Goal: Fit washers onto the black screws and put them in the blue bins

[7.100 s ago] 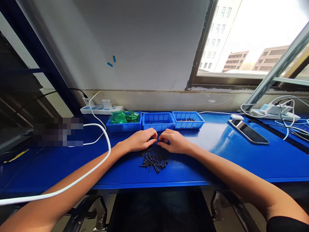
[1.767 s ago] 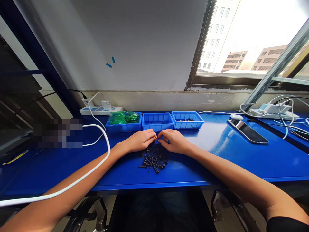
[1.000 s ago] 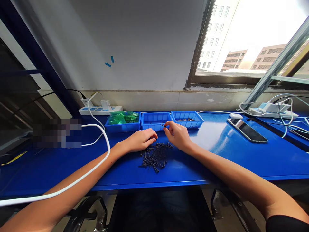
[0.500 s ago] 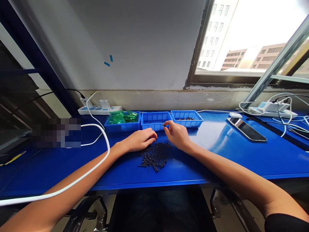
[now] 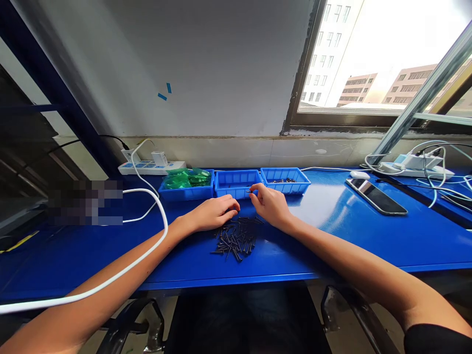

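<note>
The held screw (image 5: 248, 191) lies nearly level, its long axis running from three to nine o'clock, the free end pointing to nine; I cannot tell which end is the head. It is by the front wall of the middle bin (image 5: 240, 178) — over it or just in front, the view does not settle.

The right hand (image 5: 271, 202) pinches it, thumb and forefinger closed, the other fingers curled in, the forearm running back to four o'clock. The left hand (image 5: 220, 213) rests at eleven o'clock of the pile (image 5: 236, 241), palm down, fingers bent, the forearm going off to eight; how far its grip is open, or whether it has hold of anything, I cannot tell.

The pile's black screws point every way; one at its near edge runs from eleven to five o'clock, head at five. Beyond, the left bin (image 5: 206, 192) holds green bags (image 5: 189, 178) — the right bin (image 5: 294, 189), at one o'clock, small metal parts (image 5: 288, 180).
</note>
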The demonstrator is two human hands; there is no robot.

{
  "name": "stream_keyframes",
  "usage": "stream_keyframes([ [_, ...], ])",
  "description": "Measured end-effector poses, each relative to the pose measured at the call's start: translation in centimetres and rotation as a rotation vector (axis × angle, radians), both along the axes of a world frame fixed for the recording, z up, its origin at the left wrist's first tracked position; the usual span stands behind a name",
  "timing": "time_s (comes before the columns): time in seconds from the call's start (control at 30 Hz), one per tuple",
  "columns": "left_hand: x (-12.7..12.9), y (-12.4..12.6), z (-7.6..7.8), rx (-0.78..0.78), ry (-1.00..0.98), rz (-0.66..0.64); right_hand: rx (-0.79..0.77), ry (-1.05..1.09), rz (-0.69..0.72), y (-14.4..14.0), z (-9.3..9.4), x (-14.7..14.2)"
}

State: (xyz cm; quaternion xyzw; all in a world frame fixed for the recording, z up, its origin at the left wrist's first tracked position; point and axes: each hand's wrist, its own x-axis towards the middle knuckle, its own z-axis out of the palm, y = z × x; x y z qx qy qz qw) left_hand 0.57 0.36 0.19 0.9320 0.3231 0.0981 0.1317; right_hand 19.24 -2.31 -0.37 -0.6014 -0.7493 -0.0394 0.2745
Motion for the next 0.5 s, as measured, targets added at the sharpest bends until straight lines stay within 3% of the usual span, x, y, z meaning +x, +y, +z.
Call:
stream_keyframes([
  [0.5,-0.03,-0.06,0.08,0.008,0.004,-0.001,-0.006,-0.001,0.029,0.13,-0.10,0.11],
])
